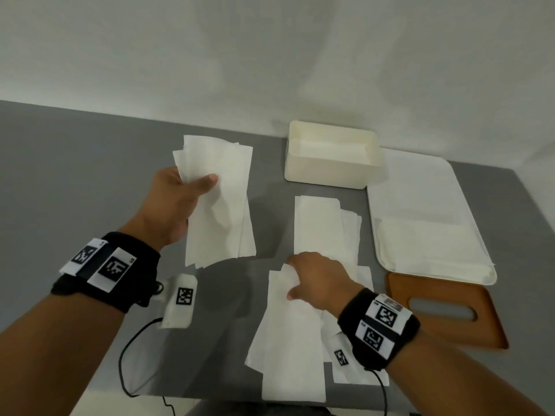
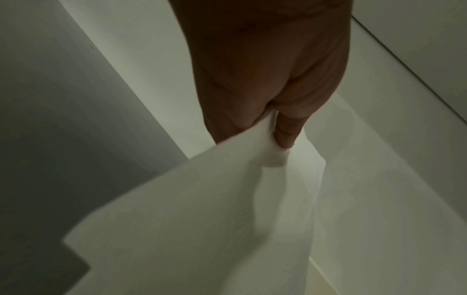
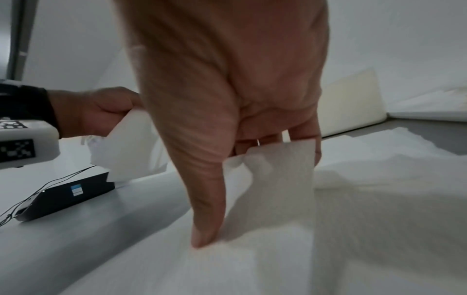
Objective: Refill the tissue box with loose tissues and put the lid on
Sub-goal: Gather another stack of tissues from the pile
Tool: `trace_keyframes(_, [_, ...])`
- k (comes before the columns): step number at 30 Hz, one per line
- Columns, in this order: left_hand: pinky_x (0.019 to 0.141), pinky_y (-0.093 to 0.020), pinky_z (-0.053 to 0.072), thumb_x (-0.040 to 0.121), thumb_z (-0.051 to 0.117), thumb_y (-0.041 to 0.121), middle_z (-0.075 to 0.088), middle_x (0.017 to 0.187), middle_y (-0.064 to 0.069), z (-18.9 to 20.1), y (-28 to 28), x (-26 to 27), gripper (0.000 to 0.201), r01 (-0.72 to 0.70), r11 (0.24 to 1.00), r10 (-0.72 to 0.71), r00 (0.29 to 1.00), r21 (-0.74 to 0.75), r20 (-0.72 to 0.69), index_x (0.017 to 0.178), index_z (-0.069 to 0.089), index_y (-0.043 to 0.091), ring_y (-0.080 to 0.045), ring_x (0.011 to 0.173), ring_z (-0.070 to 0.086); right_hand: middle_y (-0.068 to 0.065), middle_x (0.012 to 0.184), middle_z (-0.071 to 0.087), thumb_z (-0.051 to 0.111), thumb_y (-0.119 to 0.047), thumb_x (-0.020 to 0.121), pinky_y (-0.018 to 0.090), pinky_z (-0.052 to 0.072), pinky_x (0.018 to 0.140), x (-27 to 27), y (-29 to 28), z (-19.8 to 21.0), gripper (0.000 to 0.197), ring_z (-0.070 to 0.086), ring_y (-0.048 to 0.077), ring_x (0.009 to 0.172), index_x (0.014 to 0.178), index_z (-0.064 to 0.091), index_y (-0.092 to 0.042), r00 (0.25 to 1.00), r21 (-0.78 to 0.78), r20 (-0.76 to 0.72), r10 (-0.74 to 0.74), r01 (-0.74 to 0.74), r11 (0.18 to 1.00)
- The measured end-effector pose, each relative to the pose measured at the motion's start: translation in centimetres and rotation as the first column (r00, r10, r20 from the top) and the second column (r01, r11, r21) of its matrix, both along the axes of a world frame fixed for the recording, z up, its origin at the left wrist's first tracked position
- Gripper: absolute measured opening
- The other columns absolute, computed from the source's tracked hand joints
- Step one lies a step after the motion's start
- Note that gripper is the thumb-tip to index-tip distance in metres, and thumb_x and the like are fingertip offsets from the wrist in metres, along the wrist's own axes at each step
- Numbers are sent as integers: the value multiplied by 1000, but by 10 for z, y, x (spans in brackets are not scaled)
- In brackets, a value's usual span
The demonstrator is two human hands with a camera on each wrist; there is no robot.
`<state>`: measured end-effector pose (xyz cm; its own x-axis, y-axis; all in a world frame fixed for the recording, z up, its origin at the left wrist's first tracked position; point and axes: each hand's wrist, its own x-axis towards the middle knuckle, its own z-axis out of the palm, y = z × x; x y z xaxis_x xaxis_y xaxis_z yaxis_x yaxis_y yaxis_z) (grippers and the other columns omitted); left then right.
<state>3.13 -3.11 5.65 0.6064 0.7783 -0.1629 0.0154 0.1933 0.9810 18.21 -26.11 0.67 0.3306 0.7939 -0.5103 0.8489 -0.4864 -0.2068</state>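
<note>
Thin paper tears: our left hand (image 1: 172, 205) grips a stack of tissues (image 1: 219, 202), our right hand (image 1: 315, 280) pinches a sheet (image 1: 288, 340) off the table (image 1: 90, 175). We square edges, then lower flat into the open box (image 1: 332, 157); lid (image 1: 444, 310) waits near right.

Fingers and sheet edges lost to view

The left hand (image 1: 177, 202) hides all but its thumb behind the held tissues (image 1: 219, 202); the right hand (image 1: 318, 277) covers its own fingertips on a tissue (image 1: 291, 334), whose near end seems cut by the head view's bottom edge; the left wrist view is blurred.
</note>
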Motion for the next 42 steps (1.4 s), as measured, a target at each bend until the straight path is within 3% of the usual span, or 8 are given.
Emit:
trace_keyframes(7, [86, -46, 58, 96, 66, 6, 78, 105, -10, -2, -2, 3, 12, 5, 1000, -5, 1000, 4, 13, 103, 75, 8, -30, 96, 75, 1, 123, 61, 76, -33, 85, 37, 41, 94, -3, 7, 2, 45, 54, 23, 114, 126, 64, -21, 995, -35, 6, 96, -96, 995])
trace_keyframes(12, [79, -40, 59, 96, 65, 6, 80, 100, -5, 0, -5, 5, 12, 7, 1000, -7, 1000, 8, 14, 100, 75, 11, -24, 90, 77, 1, 124, 61, 83, -20, 80, 18, 45, 72, 17, 6, 26, 53, 57, 18, 98, 127, 59, -17, 975, 57, -223, -3, 16, 998])
trace_keyframes(17, [80, -40, 60, 97, 64, 6, 80, 97, -4, 6, -6, 7, 12, 7, 1000, -7, 1000, 25, 2, 100, 75, 11, -23, 88, 77, -7, 83, 57, 88, -21, 72, 24, 39, 61, 78, 39, 53, 27, 58, 21, 85, 79, 62, -19, 996, 51, -59, -68, 71, 996])
trace_keyframes(21, [82, -42, 58, 96, 64, 6, 79, 99, -7, 7, -6, 10, 11, 5, 1000, -4, 1000, 27, -5, 101, 74, 9, -26, 90, 76, 4, 126, 61, 86, -22, 76, 37, 50, 94, 111, 69, 35, 61, 60, 29, 113, 131, 59, -18, 993, 79, 88, -74, 67, 995])
trace_keyframes(23, [86, -46, 58, 96, 65, 8, 79, 102, -10, 7, -7, 12, 11, 3, 1000, -2, 1000, 24, -19, 102, 74, 8, -29, 93, 76, 7, 130, 61, 83, -22, 79, 43, 50, 98, 117, 77, 23, 65, 61, 30, 115, 136, 54, -20, 986, 66, 157, -50, 40, 997])
trace_keyframes(33, [87, -48, 57, 96, 65, 9, 78, 104, -11, 4, -6, 9, 11, -11, 999, 12, 999, 33, -34, 103, 75, 8, -31, 94, 75, 7, 130, 62, 91, -28, 69, 44, 57, 92, 129, 89, 14, 74, 66, 32, 109, 135, 58, -20, 985, -17, 139, -98, 101, 995])
trace_keyframes(39, [85, -44, 58, 97, 64, 7, 79, 102, -10, 4, -9, 9, 12, -4, 1000, 5, 999, 26, -37, 102, 75, 8, -28, 91, 76, 4, 116, 66, 87, -21, 73, 37, 56, 86, 130, 86, 13, 44, 64, 26, 98, 112, 67, -21, 991, 2, 127, -34, 34, 999])
trace_keyframes(42, [83, -43, 59, 97, 64, 8, 79, 100, -8, 4, -11, 9, 11, -3, 999, 4, 999, 35, -43, 102, 75, 9, -28, 91, 75, 2, 106, 63, 83, -20, 78, 35, 49, 85, 132, 79, 10, 41, 64, 28, 98, 113, 62, -21, 990, 70, 136, -48, 39, 997])
